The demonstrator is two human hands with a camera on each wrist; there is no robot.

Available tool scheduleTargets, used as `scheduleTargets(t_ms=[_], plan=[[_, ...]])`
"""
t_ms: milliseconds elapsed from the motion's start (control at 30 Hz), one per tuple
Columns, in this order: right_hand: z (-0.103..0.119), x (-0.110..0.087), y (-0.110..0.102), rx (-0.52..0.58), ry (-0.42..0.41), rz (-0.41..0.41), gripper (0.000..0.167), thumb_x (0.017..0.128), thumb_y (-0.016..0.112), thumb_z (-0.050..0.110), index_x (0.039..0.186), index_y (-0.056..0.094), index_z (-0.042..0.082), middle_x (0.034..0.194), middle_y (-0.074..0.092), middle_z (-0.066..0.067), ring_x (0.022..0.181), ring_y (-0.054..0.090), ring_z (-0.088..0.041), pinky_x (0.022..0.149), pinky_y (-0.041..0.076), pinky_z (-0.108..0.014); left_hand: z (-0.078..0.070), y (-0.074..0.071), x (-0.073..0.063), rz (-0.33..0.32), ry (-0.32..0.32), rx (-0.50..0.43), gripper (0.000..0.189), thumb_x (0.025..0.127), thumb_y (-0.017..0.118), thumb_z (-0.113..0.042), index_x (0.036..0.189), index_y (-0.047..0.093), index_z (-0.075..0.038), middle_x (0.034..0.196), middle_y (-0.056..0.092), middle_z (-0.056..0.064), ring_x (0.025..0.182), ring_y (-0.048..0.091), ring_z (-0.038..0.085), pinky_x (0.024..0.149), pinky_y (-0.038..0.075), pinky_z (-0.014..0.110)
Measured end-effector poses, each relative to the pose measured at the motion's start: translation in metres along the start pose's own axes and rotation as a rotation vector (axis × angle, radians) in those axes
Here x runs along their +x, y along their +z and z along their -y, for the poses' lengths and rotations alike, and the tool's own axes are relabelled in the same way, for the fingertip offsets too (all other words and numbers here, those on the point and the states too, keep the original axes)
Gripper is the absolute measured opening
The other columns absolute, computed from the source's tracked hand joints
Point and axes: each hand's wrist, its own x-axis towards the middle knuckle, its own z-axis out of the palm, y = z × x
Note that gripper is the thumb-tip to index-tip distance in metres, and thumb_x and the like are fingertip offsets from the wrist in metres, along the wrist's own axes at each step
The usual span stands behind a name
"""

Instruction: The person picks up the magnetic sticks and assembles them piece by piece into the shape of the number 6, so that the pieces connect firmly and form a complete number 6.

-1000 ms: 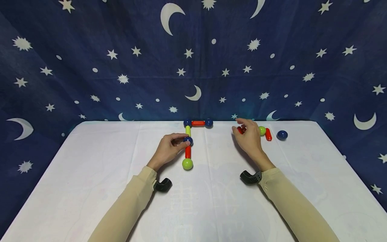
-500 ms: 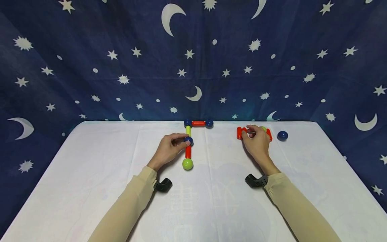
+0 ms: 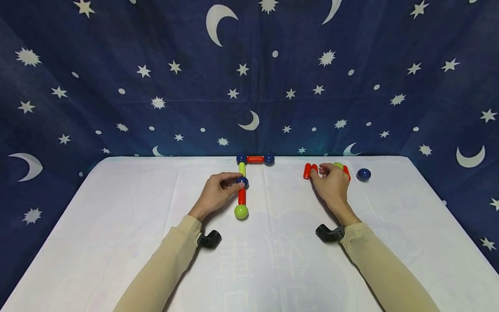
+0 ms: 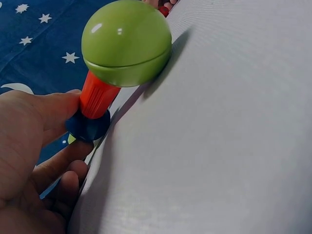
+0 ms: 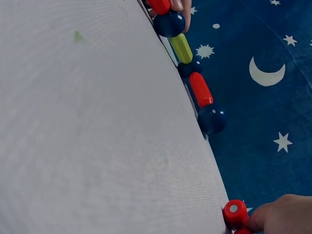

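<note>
My left hand (image 3: 215,193) pinches a blue ball (image 3: 242,181) between thumb and fingers. From that ball a red magnetic rod (image 3: 242,197) runs toward me to a lime green ball (image 3: 241,212), large in the left wrist view. Away from me, a yellow-green rod (image 3: 242,168) leads to a blue corner ball (image 3: 241,159). There a red crosswise rod (image 3: 255,159) joins another blue ball (image 3: 269,159). My right hand (image 3: 331,185) bends over loose pieces, its thumb at a red rod (image 3: 314,167) beside a second red rod (image 3: 307,171). I cannot tell whether it grips anything.
Partly behind the right hand lie a green ball (image 3: 338,165) and another red rod (image 3: 347,173). A loose blue ball (image 3: 364,174) sits farther right. The white-covered table (image 3: 273,260) ends at a dark blue cloth (image 3: 187,99) with moons and stars.
My right hand has shifted right and slightly toward me, uncovering two red rods and covering part of the green ball; it barely moves in the last half second. My left hand stays on the blue ball.
</note>
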Motion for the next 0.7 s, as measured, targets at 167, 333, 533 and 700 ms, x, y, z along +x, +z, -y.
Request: scheduleTargets(t_ms=[167,333,533,700], plan=[[0.0015,0.0002,-0.0019,-0.031,-0.012,0.01,0.03,0.088,0.068,0.016,0.104,0.073,-0.009,0.085,0.066,-0.018,0.085,0.06,-0.034,0.079,0.045,-0.048,-0.001,-0.0009,-0.0007,0.005,0.005,-0.005,0.033,0.093,0.076,-0.015,0.123,0.072,-0.003,0.108,0.071,0.013,0.087,0.061,0.024,0.081,0.051,0.033],[-0.0009,0.0006,-0.0031,-0.043,-0.025,0.019,0.027,0.085,0.071,0.013,0.102,0.074,-0.008,0.085,0.066,-0.019,0.085,0.059,-0.035,0.076,0.043,-0.046,-0.0005,-0.0005,-0.0001,0.007,-0.003,0.005,0.034,0.092,0.077,-0.016,0.124,0.072,-0.004,0.108,0.071,0.011,0.087,0.06,0.023,0.079,0.05,0.03],[-0.0037,0.0009,-0.0022,-0.029,-0.021,0.026,0.029,0.086,0.075,0.013,0.107,0.075,-0.007,0.089,0.066,-0.021,0.087,0.059,-0.035,0.076,0.041,-0.044,-0.0006,0.0001,0.0003,0.004,-0.002,0.009,0.034,0.092,0.077,-0.016,0.124,0.072,-0.005,0.107,0.071,0.011,0.087,0.06,0.023,0.079,0.05,0.03],[-0.0043,0.0014,0.0,-0.011,-0.028,0.004,0.028,0.087,0.075,0.013,0.108,0.075,-0.006,0.09,0.064,-0.022,0.087,0.058,-0.035,0.077,0.04,-0.043,0.0004,-0.0003,-0.0002,0.001,0.003,0.008,0.034,0.092,0.077,-0.015,0.123,0.072,-0.004,0.107,0.071,0.011,0.087,0.06,0.023,0.079,0.05,0.031]])
